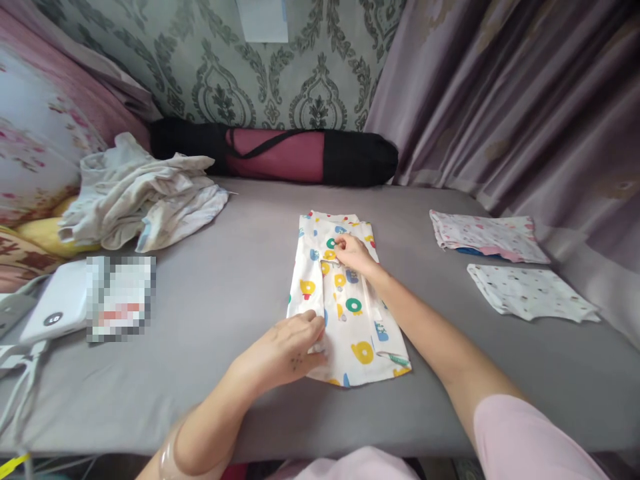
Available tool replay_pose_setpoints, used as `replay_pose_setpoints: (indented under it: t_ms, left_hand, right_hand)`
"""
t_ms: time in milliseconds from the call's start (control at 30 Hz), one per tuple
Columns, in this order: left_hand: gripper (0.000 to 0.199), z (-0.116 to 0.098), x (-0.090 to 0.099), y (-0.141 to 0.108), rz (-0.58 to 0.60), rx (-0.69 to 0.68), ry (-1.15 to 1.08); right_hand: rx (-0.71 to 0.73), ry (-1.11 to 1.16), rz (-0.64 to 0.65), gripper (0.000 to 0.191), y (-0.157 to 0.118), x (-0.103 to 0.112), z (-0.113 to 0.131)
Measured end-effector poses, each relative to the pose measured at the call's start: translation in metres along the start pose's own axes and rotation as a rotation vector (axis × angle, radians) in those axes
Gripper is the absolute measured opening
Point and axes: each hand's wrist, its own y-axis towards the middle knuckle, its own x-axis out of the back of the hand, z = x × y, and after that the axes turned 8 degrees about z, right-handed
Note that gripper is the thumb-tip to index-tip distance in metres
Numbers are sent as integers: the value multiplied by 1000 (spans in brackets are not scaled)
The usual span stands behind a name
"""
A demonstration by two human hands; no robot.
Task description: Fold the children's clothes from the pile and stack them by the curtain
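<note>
A white garment (367,330) printed with yellow ducks, green rings and blue patches lies on the bed in front of me, its sides folded inward into a long panel. My left hand (295,343) is at its lower left edge, fingers and thumb closed on the fabric there. Higher up, near the middle of the panel, my right hand (351,253) pinches a bit of the cloth, and its forearm crosses the garment's right side. Part of the right edge is hidden under that arm.
Two folded printed cloths, one pinkish (487,233) and one white (533,292), lie at the right. A crumpled pile of pale clothes (145,190) sits at the back left, above a white power bank (63,300) with cables. A black and maroon bag (275,157) lies along the wall.
</note>
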Motion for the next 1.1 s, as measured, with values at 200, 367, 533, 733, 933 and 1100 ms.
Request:
replay_pose_setpoints:
  t_ms: [200, 367, 533, 733, 933, 1100]
  left_hand:
    - [12, -4, -2, 6, -63, 45, 48]
    - [9, -11, 12, 4, -113, 97, -184]
    - [29, -7, 14, 4, -214, 107, -194]
    - [28, 19, -7, 11, -477, 58, 105]
    - [48, 34, -20, 12, -354, -22, 75]
    - [68, 37, -18, 14, -195, 35, 82]
  right_hand:
    - [0, 42, 11, 31, 4, -3, -4]
    - [-34, 91, 60, 30, 11, -2, -8]
    - [-53, -36, 38, 25, 12, 7, 6]
    - [244, -287, -33, 38, 15, -4, 40]
    - [446, -480, 135, 53, 39, -35, 57]
    - [391, -491, 174, 62, 68, -47, 49]
